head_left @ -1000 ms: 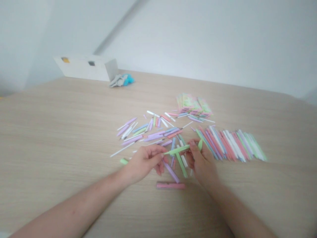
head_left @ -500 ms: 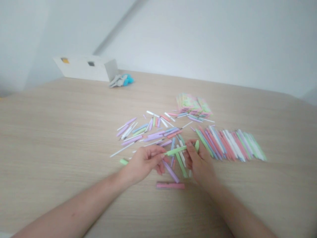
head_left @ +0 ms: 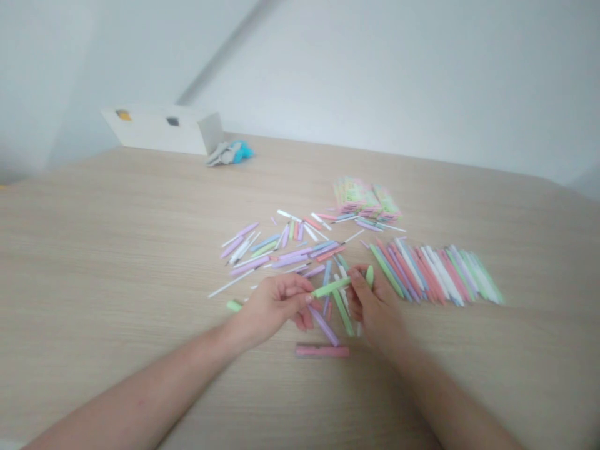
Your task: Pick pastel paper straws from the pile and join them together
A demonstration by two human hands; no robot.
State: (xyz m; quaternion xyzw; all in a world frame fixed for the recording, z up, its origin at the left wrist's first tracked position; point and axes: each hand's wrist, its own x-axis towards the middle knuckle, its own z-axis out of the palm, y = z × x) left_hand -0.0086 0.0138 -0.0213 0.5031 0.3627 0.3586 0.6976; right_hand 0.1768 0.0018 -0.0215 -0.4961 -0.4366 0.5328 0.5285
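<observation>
Between my two hands lies a light green pen barrel (head_left: 332, 287), nearly level above the table. My left hand (head_left: 276, 306) pinches its left end between thumb and fingertips. My right hand (head_left: 379, 306) has closed thumb and fingers round its right end. A second light green piece, like a pen cap (head_left: 370, 275), sticks up from behind the right thumb. Beneath the hands are a green pen part (head_left: 344, 314), a purple pen part (head_left: 324, 325) and white pieces. A pink pen part (head_left: 322, 352) lies closer to me.
Loose pen caps, barrels and white refills (head_left: 290, 257) are scattered beyond my hands. To the right, a row of coloured pens (head_left: 435, 275) lies side by side. Stacked printed packs (head_left: 360, 195) sit behind. A white box (head_left: 164, 131) and a grey-and-blue crumpled thing (head_left: 230, 152) stand at the back left.
My right hand has shifted slightly left, towards my left hand, along with the green pieces. My left hand keeps its pinch, and the things on the table have not moved.
</observation>
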